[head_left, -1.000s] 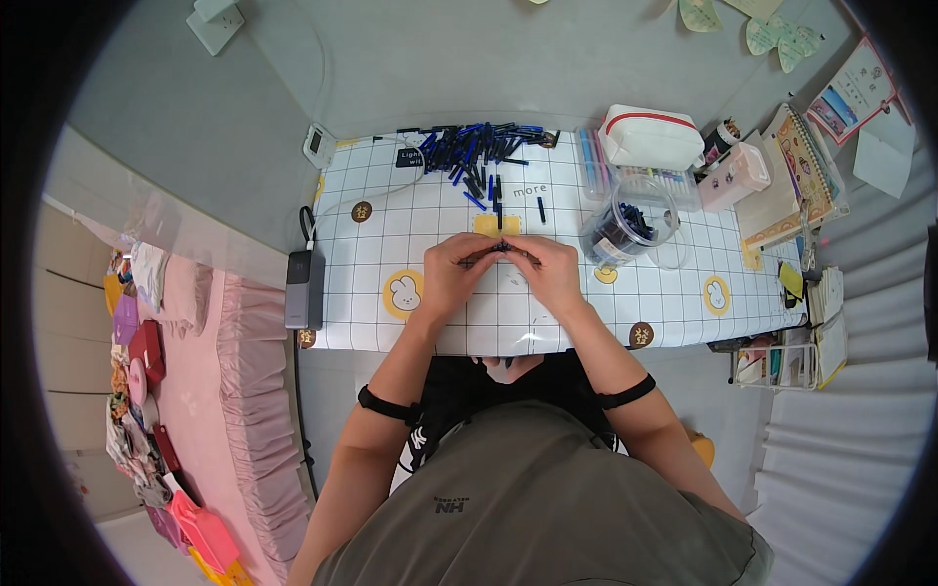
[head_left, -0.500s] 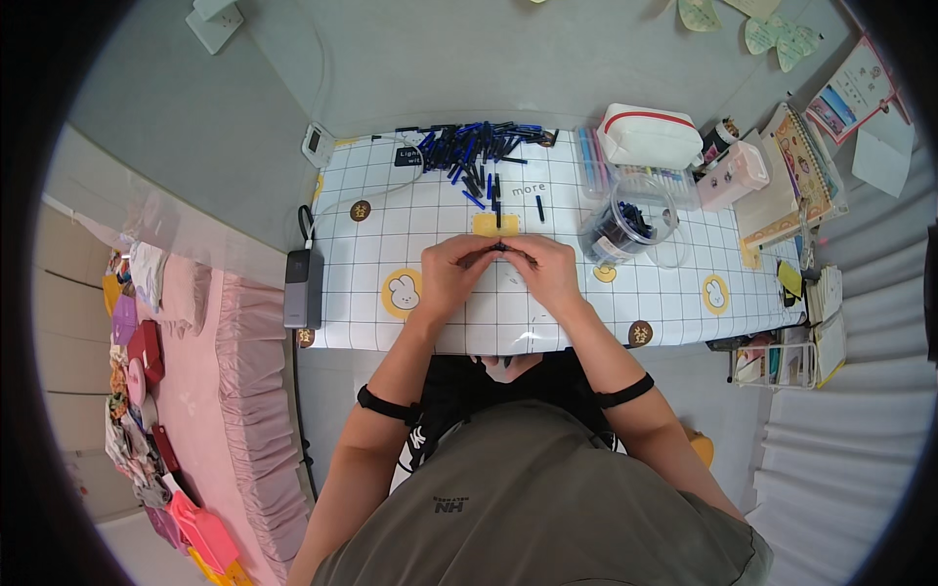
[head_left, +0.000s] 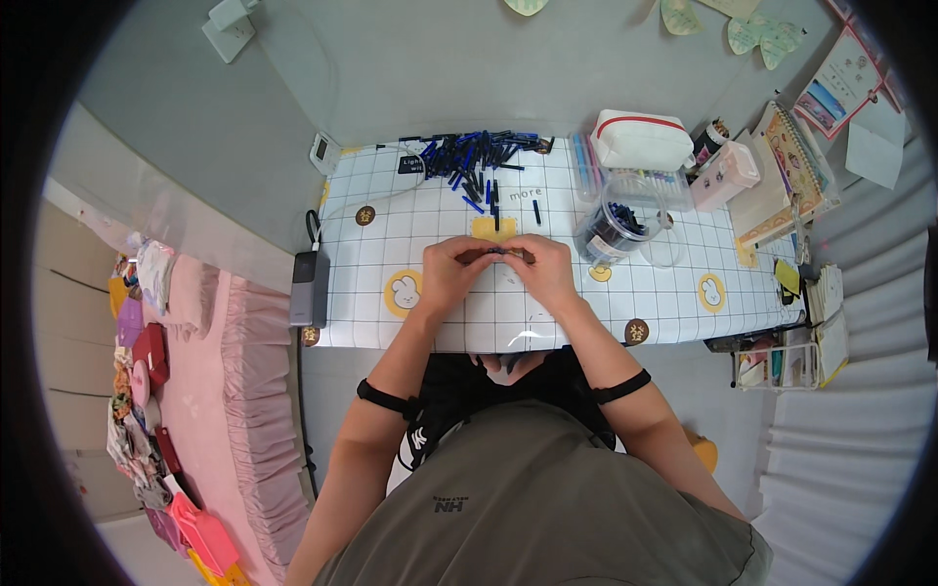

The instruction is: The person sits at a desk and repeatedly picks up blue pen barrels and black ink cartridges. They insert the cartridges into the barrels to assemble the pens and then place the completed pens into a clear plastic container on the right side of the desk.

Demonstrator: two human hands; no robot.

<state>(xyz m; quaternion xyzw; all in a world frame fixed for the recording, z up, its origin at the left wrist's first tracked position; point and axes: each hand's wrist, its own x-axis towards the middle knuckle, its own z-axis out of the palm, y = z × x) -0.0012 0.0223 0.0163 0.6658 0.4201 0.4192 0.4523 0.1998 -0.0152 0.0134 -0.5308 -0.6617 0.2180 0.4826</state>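
Observation:
My left hand (head_left: 453, 270) and my right hand (head_left: 545, 270) meet over the middle of the table, fingertips pinched together. Between them lies a small dark tube (head_left: 497, 251), which looks like an ink cartridge; the fingers cover most of it. Just beyond the fingers, a dark cartridge (head_left: 496, 217) points toward my hands over a yellow printed patch (head_left: 485, 232). Another single cartridge (head_left: 536, 211) rests a little to the right. Farther back spreads a loose heap of blue and black cartridges (head_left: 474, 156).
Right of my hands stands a clear round tub (head_left: 598, 244) holding more dark cartridges, its clear lid (head_left: 668, 246) beside it. Behind are a white pouch (head_left: 640, 145) and a pink box (head_left: 726, 176). A grey power bank (head_left: 309, 290) with a cable sits at the table's left edge.
Both hands stay together in nearly the same place, with the fingers slightly shifted around the small tube. The whole view has tilted a little.

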